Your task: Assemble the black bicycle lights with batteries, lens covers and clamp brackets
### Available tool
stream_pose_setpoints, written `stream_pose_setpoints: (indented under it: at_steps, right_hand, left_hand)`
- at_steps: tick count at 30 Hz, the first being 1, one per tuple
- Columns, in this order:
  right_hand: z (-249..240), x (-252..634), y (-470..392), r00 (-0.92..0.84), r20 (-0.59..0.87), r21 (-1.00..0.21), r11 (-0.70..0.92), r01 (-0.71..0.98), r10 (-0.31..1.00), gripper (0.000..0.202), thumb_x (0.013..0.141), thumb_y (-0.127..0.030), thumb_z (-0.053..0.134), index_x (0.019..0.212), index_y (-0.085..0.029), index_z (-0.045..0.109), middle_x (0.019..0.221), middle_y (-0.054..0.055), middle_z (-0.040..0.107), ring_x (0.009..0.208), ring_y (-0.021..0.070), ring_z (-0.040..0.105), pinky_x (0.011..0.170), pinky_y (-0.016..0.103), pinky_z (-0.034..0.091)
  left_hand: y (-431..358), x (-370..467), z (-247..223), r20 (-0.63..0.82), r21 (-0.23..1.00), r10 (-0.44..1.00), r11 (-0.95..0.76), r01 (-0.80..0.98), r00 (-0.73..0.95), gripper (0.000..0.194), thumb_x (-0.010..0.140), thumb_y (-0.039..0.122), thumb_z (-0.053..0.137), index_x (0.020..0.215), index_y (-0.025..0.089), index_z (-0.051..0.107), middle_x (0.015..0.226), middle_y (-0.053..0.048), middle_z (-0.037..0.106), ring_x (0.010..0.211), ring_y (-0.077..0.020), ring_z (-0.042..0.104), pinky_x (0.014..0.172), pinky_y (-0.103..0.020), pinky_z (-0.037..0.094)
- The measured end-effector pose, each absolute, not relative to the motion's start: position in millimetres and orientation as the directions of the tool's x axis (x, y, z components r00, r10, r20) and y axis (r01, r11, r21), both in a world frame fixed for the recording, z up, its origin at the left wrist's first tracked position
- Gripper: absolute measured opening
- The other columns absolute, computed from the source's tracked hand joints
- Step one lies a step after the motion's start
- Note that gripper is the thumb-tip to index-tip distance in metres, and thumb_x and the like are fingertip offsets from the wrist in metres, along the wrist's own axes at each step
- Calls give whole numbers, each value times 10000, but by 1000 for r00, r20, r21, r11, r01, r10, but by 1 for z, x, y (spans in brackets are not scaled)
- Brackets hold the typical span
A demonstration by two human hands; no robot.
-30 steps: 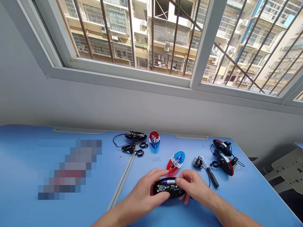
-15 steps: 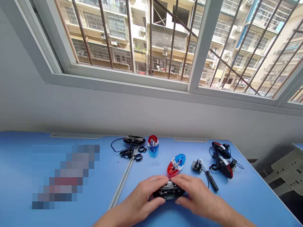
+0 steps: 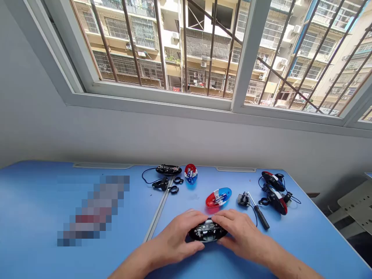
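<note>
While both hands frame it at the near side of the desk (image 3: 308, 236), the black oval casing (image 3: 208, 231) sits glossy side up, silvery parts on show. Left hand (image 3: 183, 237) on one end, right hand (image 3: 245, 236) on the other, fingers and thumbs clamped on its far and near edges! So where does the work stand? Midway, by my reading: the casing wears no coloured cover, and a red-and-blue shell (image 3: 218, 197) lies just beyond, detached. The screwdriver (image 3: 261, 217) rests off to the right, unheld. Further back, another dark casing (image 3: 169, 169) shows its workings beside a second shell (image 3: 191, 174), apparently unjoined too. Over right, two units (image 3: 276, 199) look closed up. Whether anything's fastened under those fingers, I can't tell.
</note>
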State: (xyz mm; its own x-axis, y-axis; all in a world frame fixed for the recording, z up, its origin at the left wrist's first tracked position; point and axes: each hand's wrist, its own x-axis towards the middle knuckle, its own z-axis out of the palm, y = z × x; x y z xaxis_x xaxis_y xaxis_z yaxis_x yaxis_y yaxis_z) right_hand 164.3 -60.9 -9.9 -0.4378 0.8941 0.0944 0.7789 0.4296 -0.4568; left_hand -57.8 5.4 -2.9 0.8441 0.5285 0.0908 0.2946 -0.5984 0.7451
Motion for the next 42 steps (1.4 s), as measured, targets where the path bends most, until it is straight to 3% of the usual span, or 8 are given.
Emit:
stream_pose_setpoints:
  at_steps: [6,11,20,24,28,31,35,42]
  right_hand:
    - [-2,169,-65,-424,57,-427,406,808,904,572,789,-200,704,1329,-179,518,1296,128,603,1134,287,582,946,390,471]
    - [9,173,-66,-310,-27,-440,267,857,950,330,811,-188,686,1137,-164,644,960,86,720,854,247,679,781,343,520]
    - [-8,169,-63,-252,35,-690,206,694,967,346,833,-101,571,1162,-183,636,1104,82,691,874,202,667,760,316,549]
    - [-18,165,-62,-260,111,-733,256,630,959,365,832,-99,540,1174,-190,631,1109,80,701,902,207,669,783,333,555]
    - [-22,159,-61,-337,205,-767,364,528,919,448,838,-78,489,1258,-213,567,1110,63,709,934,193,674,793,322,557]
    - [-23,157,-61,-340,228,-768,383,512,912,501,820,-59,463,1304,-179,517,1162,93,687,1019,209,659,848,350,550]
    - [-24,158,-62,-321,215,-780,360,512,922,488,844,-109,461,1330,-144,473,1257,143,631,1052,219,651,843,347,563]
    - [-20,164,-71,-348,258,-642,428,636,902,382,884,-240,552,1259,-172,535,1174,122,666,1015,238,646,861,378,533]
  left_hand:
    - [4,-58,-2,98,669,518,-667,329,849,384,684,96,632,1057,188,628,1037,-65,653,938,-241,571,820,-309,442]
    - [0,-57,-7,90,512,500,-765,391,861,346,669,202,733,996,201,619,916,-32,641,820,-231,562,686,-281,424]
    - [-4,-69,-28,290,439,301,-885,153,908,759,794,570,649,1432,298,341,983,-43,610,816,-239,577,765,-323,461]
    - [-8,-67,-17,309,413,274,-901,131,911,651,813,489,673,1386,304,427,993,-49,636,857,-250,594,818,-353,476]
    - [-7,-62,-1,320,347,230,-931,113,919,707,743,305,749,1381,277,443,1348,-101,547,1232,-368,476,1008,-472,402]
    - [-3,-60,0,273,336,174,-939,76,946,735,717,256,757,1385,275,452,1448,-105,478,1331,-401,391,1037,-517,379]
    - [0,-58,-7,270,345,186,-935,86,945,608,732,225,747,1302,261,538,1419,-120,504,1299,-408,430,1025,-523,391]
    - [-3,-56,-12,308,428,360,-879,210,880,245,752,206,744,979,207,651,989,-69,588,938,-252,568,870,-361,467]
